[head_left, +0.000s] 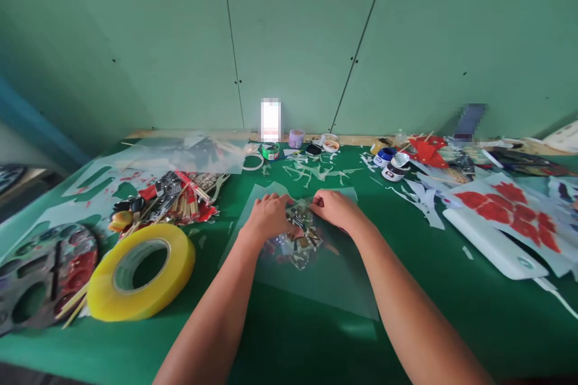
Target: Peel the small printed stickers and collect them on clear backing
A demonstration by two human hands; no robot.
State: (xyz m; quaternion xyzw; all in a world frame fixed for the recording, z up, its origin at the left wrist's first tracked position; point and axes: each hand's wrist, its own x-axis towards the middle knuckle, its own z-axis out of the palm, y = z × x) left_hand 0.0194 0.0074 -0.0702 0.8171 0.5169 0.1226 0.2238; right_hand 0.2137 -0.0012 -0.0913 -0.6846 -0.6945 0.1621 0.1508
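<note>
A translucent plastic sheet [343, 289] lies flat on the green tabletop in front of me. On its middle is a small patterned cut-out piece [301, 246] in black, white and brownish tones, its outline jagged. My left hand [271, 215] rests at the left side of this piece, thumb and index finger apart, the thumb touching it. From the right, my right hand [335, 209] reaches to the piece's upper edge with its fingers curled together. Whatever sits between those fingertips is too small to make out.
At left lie a big yellow tape roll [180, 271], a paint palette [85, 252] and a heap of sticks with cut-outs [180, 192]. Paint jars [395, 169] and film scraps [316, 171] lie behind. A white corded device [497, 246] and a red-painted sheet [515, 210] are at right.
</note>
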